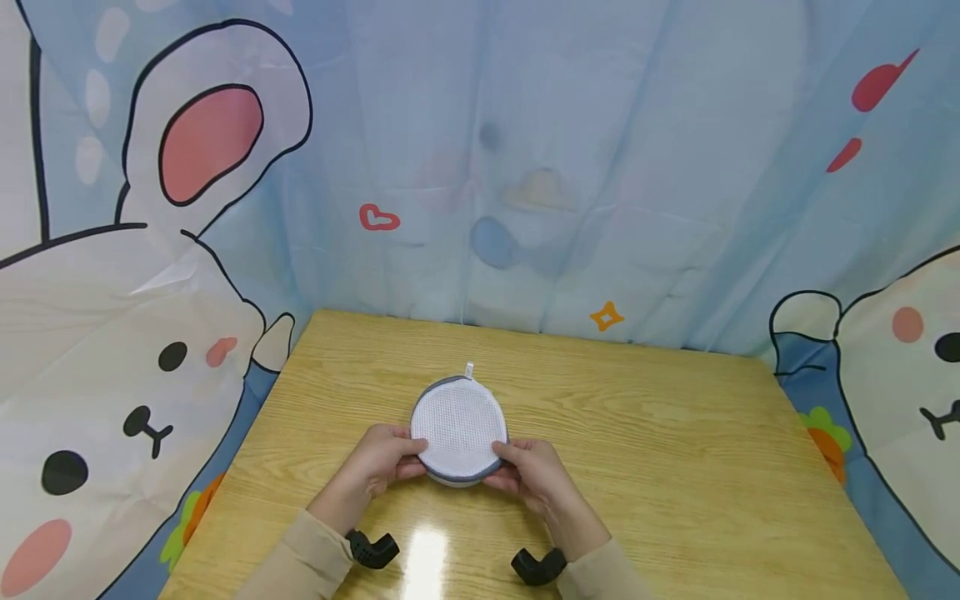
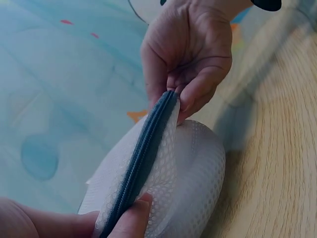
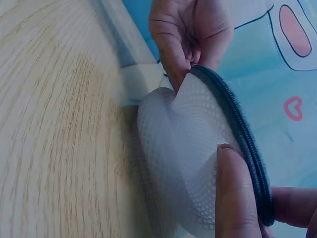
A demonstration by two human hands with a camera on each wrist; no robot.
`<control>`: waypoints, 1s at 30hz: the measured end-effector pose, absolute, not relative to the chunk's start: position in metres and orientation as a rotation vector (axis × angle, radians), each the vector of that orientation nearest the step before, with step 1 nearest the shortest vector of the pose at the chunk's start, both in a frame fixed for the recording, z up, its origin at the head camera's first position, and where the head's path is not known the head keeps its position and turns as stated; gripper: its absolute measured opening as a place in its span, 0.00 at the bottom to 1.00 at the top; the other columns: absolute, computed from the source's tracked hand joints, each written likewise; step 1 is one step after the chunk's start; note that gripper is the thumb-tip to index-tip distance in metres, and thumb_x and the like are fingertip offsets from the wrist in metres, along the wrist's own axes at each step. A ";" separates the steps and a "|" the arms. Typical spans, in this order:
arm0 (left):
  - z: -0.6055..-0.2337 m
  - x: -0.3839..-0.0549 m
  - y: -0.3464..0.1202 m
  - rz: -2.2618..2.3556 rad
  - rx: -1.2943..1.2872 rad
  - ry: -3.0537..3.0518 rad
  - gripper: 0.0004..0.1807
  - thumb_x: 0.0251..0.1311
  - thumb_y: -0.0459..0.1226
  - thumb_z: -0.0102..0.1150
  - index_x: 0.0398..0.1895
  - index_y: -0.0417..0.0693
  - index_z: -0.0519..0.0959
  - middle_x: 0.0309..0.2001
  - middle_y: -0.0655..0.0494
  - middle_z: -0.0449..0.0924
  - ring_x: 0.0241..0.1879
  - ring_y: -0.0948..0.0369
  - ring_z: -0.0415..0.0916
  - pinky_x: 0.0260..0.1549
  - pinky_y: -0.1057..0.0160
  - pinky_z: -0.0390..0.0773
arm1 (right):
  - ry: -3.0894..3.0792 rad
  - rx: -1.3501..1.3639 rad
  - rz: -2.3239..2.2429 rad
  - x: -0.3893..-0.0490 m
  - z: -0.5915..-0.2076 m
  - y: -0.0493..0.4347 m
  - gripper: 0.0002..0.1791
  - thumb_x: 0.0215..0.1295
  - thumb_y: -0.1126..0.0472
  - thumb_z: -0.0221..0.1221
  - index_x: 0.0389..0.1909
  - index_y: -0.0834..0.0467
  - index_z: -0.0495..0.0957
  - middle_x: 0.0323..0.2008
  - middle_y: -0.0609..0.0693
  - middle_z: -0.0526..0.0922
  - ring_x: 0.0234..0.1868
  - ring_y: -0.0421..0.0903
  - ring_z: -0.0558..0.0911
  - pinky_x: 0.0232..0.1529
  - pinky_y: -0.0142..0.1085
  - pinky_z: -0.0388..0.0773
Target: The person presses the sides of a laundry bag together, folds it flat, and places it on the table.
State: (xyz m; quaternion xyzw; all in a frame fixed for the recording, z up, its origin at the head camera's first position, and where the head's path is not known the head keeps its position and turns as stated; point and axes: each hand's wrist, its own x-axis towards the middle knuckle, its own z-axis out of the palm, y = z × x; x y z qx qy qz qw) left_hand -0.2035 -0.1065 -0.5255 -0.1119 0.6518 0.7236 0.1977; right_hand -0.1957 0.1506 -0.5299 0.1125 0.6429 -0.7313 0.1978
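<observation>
Left hand [image 1: 385, 460] and right hand [image 1: 531, 473] pinch one round white mesh zip pouch [image 1: 459, 427] by opposite sides, both thumbs [image 1: 415, 447] on top, two forearms [image 1: 300, 557] angled inward. Pouch over wooden table [image 1: 675, 442], nearer left edge than right; one tag [image 1: 469, 370] toward far edge.

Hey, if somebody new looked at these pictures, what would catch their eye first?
Probably the round white mesh pouch, below the middle of the head view, pinched at its sides by the left grip and right grip. Next, the big printed rabbit at the left of the blue backdrop. In the left wrist view, the pouch's dark blue zip stands out along its edge.
</observation>
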 end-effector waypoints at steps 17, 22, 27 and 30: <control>-0.505 -0.205 -0.109 1.238 -0.116 2.831 0.28 0.77 0.50 0.60 0.62 0.33 0.81 0.49 0.38 0.88 0.46 0.45 0.88 0.46 0.47 0.88 | 2.860 0.262 -1.344 -0.184 -0.508 0.148 0.25 0.81 0.46 0.55 0.55 0.66 0.84 0.41 0.59 0.92 0.39 0.53 0.91 0.42 0.48 0.90; -0.494 -0.209 -0.095 0.824 0.322 3.225 0.36 0.81 0.46 0.51 0.80 0.29 0.63 0.78 0.28 0.66 0.79 0.34 0.64 0.79 0.36 0.66 | 3.237 -0.196 -0.921 -0.191 -0.503 0.139 0.32 0.84 0.51 0.51 0.74 0.72 0.71 0.70 0.69 0.79 0.73 0.68 0.78 0.74 0.62 0.75; -0.498 -0.213 -0.079 0.546 0.670 3.194 0.39 0.85 0.50 0.42 0.87 0.35 0.50 0.88 0.35 0.44 0.88 0.40 0.38 0.86 0.38 0.45 | 3.254 -0.576 -0.583 -0.196 -0.502 0.124 0.37 0.85 0.52 0.48 0.82 0.72 0.57 0.84 0.69 0.58 0.86 0.71 0.53 0.84 0.66 0.55; -0.504 -0.214 -0.073 0.435 0.731 3.169 0.39 0.85 0.51 0.39 0.88 0.37 0.48 0.89 0.38 0.40 0.89 0.41 0.36 0.87 0.39 0.44 | 3.208 -0.638 -0.438 -0.198 -0.506 0.117 0.38 0.86 0.50 0.46 0.84 0.70 0.53 0.86 0.67 0.50 0.88 0.69 0.47 0.85 0.66 0.51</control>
